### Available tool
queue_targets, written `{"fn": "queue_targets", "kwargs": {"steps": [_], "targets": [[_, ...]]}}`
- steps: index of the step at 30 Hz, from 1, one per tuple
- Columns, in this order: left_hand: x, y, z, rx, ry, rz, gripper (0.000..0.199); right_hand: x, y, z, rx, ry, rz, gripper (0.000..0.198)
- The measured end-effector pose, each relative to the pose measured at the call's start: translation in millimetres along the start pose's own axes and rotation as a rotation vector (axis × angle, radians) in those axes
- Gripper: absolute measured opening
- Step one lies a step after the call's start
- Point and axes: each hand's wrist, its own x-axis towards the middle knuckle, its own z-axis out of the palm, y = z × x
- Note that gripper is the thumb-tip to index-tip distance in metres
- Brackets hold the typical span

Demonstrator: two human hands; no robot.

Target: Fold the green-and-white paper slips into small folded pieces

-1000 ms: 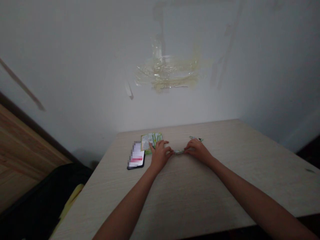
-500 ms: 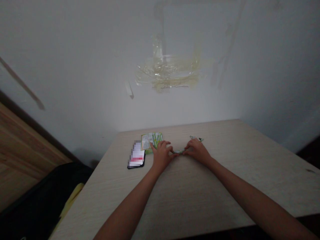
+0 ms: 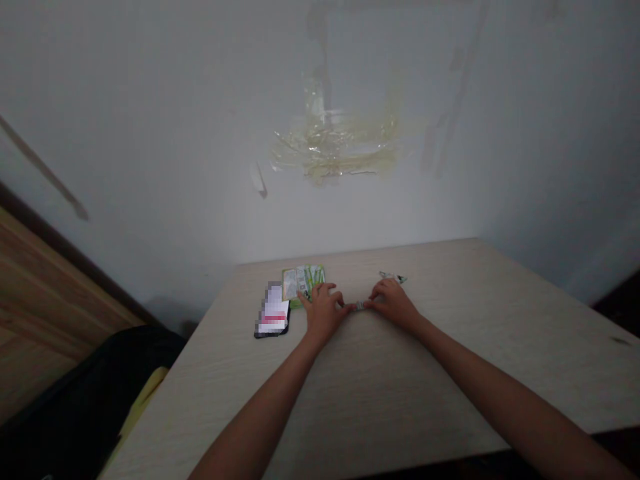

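Between my two hands is a small, narrow pale strip with darker marks (image 3: 359, 306), low over the tabletop; its material is too small to make out. My left hand (image 3: 324, 308) pinches its left end between thumb and finger, with the other fingers spread toward the green-and-white printed papers (image 3: 295, 283). The right end is pinched by my right hand (image 3: 393, 303), whose other fingers are curled. Just behind my right hand lies a small white and dark scrap-like piece (image 3: 399, 277), partly hidden by that hand.
A dark-edged phone (image 3: 273, 320) with a blurred screen lies left of my left hand, touching or under the papers. The pale wooden table (image 3: 425, 400) meets a wall (image 3: 175, 133) with peeling tape (image 3: 340, 147). Dark and yellow cloth (image 3: 143, 400) sits off the left edge.
The strip between my fingertips looks shorter and is turned differently. My right hand has shifted slightly left, and my left fingertips have moved a little. The papers and phone stay put.
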Motion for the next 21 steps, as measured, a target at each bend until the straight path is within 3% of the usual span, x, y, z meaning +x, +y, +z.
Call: {"fn": "queue_targets", "kwargs": {"steps": [11,21], "targets": [[1,1,2,-0.03,-0.041,-0.114,0.032,0,0,9,0.022,-0.009,0.144,0.027],[1,5,3,-0.047,-0.089,-0.11,0.026,3,-4,14,-0.017,-0.053,0.239,0.022]]}}
